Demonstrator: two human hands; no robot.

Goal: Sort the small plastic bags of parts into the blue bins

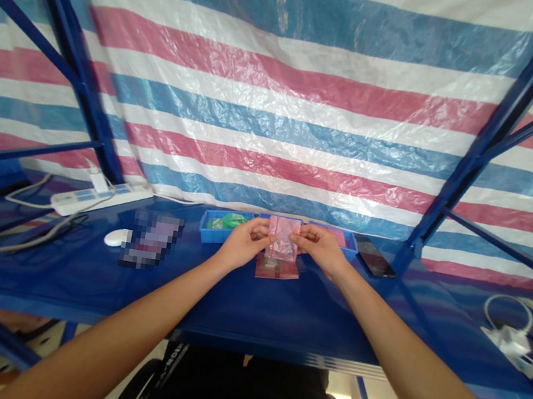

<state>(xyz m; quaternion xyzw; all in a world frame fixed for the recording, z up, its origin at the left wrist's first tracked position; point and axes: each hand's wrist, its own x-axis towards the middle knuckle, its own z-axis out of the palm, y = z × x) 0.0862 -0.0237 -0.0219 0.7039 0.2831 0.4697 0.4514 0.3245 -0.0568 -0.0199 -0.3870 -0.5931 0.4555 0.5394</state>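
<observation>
Between my two hands a small pinkish, see-through plastic bag [283, 237] is held up by its sides. My left hand [248, 240] pinches its left edge. On the opposite edge, the fingers of my right hand [320, 245] are closed. Below the bag a flat red packet [280, 270] lies on the blue table [230, 302], partly covered by the bag. Behind my left hand stands a blue tray [210, 234] with green plastic packets [233, 220]. A second blue tray [351, 245] with pink-red packets [334, 236] is behind my right hand.
A dark phone [376, 257] lies right of the trays. To the left are a white mouse-like object [115, 237], a blurred-out item [153, 241] and a white power strip [102, 199] with cables. A white charger [514, 343] lies far right. Blue frame posts [483, 139] flank the striped sheet [281, 107].
</observation>
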